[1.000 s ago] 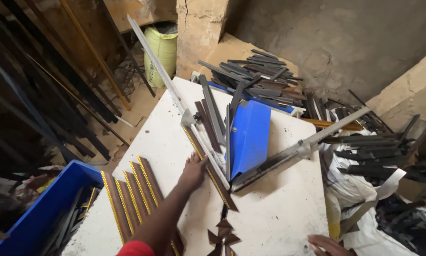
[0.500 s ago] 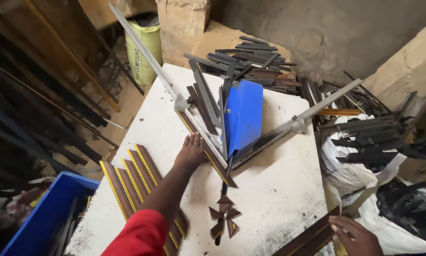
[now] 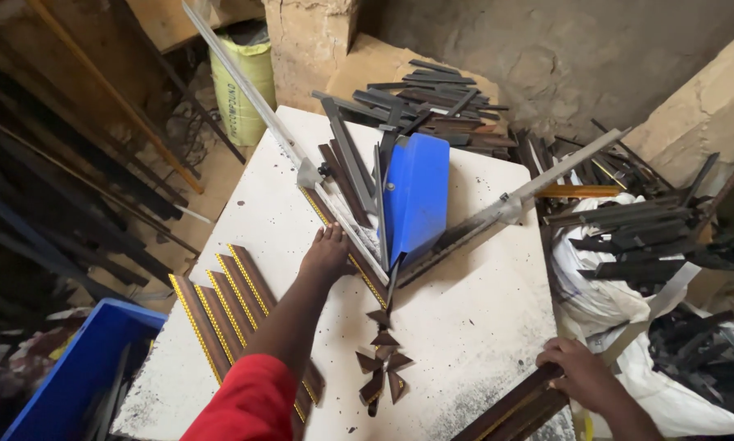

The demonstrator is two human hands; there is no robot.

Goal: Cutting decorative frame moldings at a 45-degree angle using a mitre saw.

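moulding strip: long dark strip point(image 3: 510, 406) with a gold edge, sits at the near right corner of the white table point(image 3: 481, 318), well off to the right and toward the camera from the blue cutter. Its long axis runs diagonally, low end off the table's front edge, high end pointing up and right.
white table: everything's on it, and I'm using the blue cutter as the landmark for the rest.
blue cutter: mitre-type cutter point(image 3: 412, 200) with a blue housing, mid table, with two grey fence rails fanning out from it in a V.
left rail: the long one point(image 3: 244, 90) runs up and left from the cutter, past the table edge.
cut strips: row of brown, gold-edged pieces point(image 3: 220, 306) lying side by side, down-left of the cutter, partly under the red sleeve.
right hand: point(image 3: 583, 377) the closer one to the strip by far; fingers wrapped over its upper end, gripping it.
left hand: point(image 3: 326, 255) just left of the cutter's near tip, palm down, fingers spread flat on a gold-edged strip lying along the fence; pressing, not clutching anything, as far as I can tell.
offcuts: little dark triangle scraps point(image 3: 383, 359) in a loose line straight below the cutter's tip, between the two hands.
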